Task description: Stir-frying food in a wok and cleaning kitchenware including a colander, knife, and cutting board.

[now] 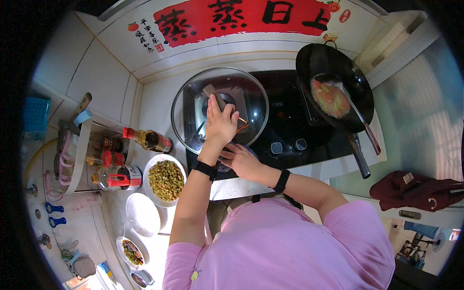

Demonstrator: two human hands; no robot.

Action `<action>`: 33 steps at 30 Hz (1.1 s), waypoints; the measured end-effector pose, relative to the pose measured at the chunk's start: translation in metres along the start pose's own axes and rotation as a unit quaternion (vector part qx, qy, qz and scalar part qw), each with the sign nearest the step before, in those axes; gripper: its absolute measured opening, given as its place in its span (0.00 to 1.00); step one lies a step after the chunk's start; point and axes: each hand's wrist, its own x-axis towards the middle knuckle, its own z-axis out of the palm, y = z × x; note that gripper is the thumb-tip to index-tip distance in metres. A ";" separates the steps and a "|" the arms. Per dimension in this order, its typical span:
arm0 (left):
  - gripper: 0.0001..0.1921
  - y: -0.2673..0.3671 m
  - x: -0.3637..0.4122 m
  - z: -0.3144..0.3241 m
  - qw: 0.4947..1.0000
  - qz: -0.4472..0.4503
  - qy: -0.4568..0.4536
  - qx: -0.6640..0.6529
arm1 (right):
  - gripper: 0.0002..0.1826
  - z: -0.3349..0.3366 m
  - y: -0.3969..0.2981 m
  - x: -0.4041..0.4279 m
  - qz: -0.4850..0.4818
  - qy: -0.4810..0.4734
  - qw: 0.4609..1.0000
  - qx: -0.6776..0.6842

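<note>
My left hand (222, 123) grips the wooden handle (214, 95) of a round glass lid (188, 105). A copper-coloured bracket (243, 125) shows beside my thumb. The see-through lid is over the left part of a black glass cooktop (279, 108), with a burner visible through it. At the lid's near rim, my right hand (244, 163) is on a bluish-grey cloth (251, 150), mostly hidden under the palm and fingers. The two hands are close together, the right one nearer my body.
A black wok (357, 98) with reddish-yellow food (330, 99) and a ladle (359, 112) stands on the right; its handle (359, 159) juts past the counter edge. To the left are a sauce bottle (152, 141), a plate of chopped green food (165, 181) and a white plate (143, 214).
</note>
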 end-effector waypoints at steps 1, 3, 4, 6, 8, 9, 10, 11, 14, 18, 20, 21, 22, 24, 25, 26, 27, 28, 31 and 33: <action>0.12 0.000 0.000 0.000 1.000 0.001 0.001 0.000 | 0.17 -0.001 0.000 0.000 0.000 0.000 1.000 -0.001; 0.13 -0.003 -0.002 -0.001 1.000 0.008 0.003 -0.011 | 0.16 -0.003 0.000 0.000 -0.013 -0.042 0.999 -0.013; 0.13 -0.005 -0.002 -0.001 1.000 0.008 0.004 -0.011 | 0.14 -0.006 0.003 -0.002 0.007 -0.054 0.998 0.026; 0.14 -0.009 -0.002 0.001 0.999 0.026 0.013 -0.015 | 0.13 -0.016 0.016 -0.012 0.008 -0.034 0.999 0.025; 0.15 -0.011 -0.002 0.001 0.999 0.015 0.013 -0.033 | 0.14 -0.031 0.031 -0.025 0.025 -0.033 0.999 0.007; 0.16 -0.013 -0.002 0.002 0.999 0.007 0.011 -0.049 | 0.15 -0.042 0.037 -0.031 0.031 -0.029 0.999 -0.028; 0.17 -0.015 -0.005 0.003 0.998 -0.001 0.037 -0.054 | 0.14 -0.050 0.044 -0.037 0.054 -0.030 0.998 -0.030; 0.17 -0.020 -0.008 0.002 0.998 -0.004 0.037 -0.055 | 0.14 -0.058 0.051 -0.044 0.078 -0.031 0.996 -0.031; 0.18 -0.024 -0.022 -0.010 0.985 -0.007 0.122 -0.120 | 0.19 -0.086 0.060 -0.069 0.160 0.042 0.986 0.019; 0.16 -0.031 -0.045 -0.027 0.973 0.014 0.201 -0.116 | 0.23 -0.108 0.052 -0.101 0.269 0.077 0.958 0.064; 0.14 -0.024 -0.055 -0.027 0.965 -0.016 0.180 -0.192 | 0.23 -0.100 0.056 -0.125 0.295 0.093 0.950 0.049; 0.13 -0.021 -0.059 -0.026 0.950 -0.048 0.162 -0.261 | 0.23 -0.097 0.055 -0.136 0.317 0.100 0.942 0.031; 0.11 -0.019 -0.062 -0.019 0.935 -0.009 0.198 -0.295 | 0.23 -0.094 0.055 -0.146 0.340 0.107 0.934 0.012; 0.10 -0.009 -0.073 -0.012 0.925 -0.012 0.142 -0.351 | 0.23 -0.090 0.057 -0.163 0.365 0.124 0.922 -0.019; 0.10 -0.003 -0.078 -0.009 0.913 -0.020 0.092 -0.397 | 0.23 -0.089 0.059 -0.172 0.380 0.139 0.913 -0.044; 0.08 0.000 -0.080 0.003 0.914 -0.009 0.070 -0.399 | 0.24 -0.087 0.062 -0.182 0.383 0.145 0.910 -0.061; 0.08 0.005 -0.085 0.010 0.912 0.006 0.030 -0.408 | 0.24 -0.088 0.061 -0.186 0.389 0.142 0.908 -0.063; 0.09 0.010 -0.091 0.015 0.928 0.048 -0.009 -0.370 | 0.24 -0.089 0.061 -0.188 0.401 0.142 0.902 -0.072; 0.12 0.026 -0.110 0.031 0.946 0.113 -0.100 -0.287 | 0.25 -0.089 0.065 -0.193 0.421 0.147 0.892 -0.081; 0.14 0.030 -0.124 0.052 0.947 0.137 -0.134 -0.257 | 0.25 -0.080 0.074 -0.197 0.424 0.183 0.882 -0.093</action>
